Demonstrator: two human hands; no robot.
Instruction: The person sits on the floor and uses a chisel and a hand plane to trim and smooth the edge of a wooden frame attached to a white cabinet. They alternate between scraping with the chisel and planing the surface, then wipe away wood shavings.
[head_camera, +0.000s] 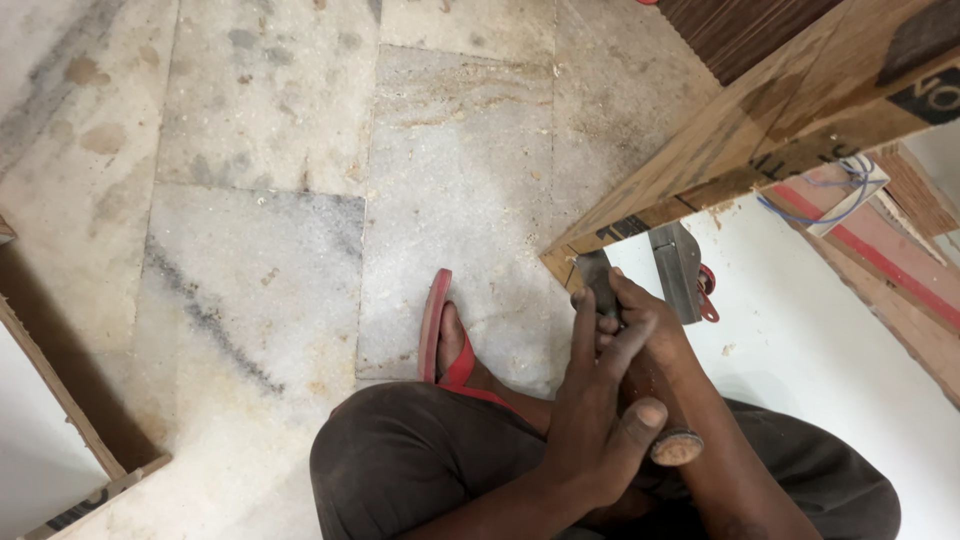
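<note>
Both your hands, left (590, 420) and right (640, 325), grip a chisel (600, 285) at the plywood (700, 170) corner; keep the blade flat, pressure steady.

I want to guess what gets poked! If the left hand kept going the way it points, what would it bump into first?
Probably the corner of the plywood board. The left hand points up along the chisel, whose blade already sits at that corner, though depth is hard to judge.
</note>
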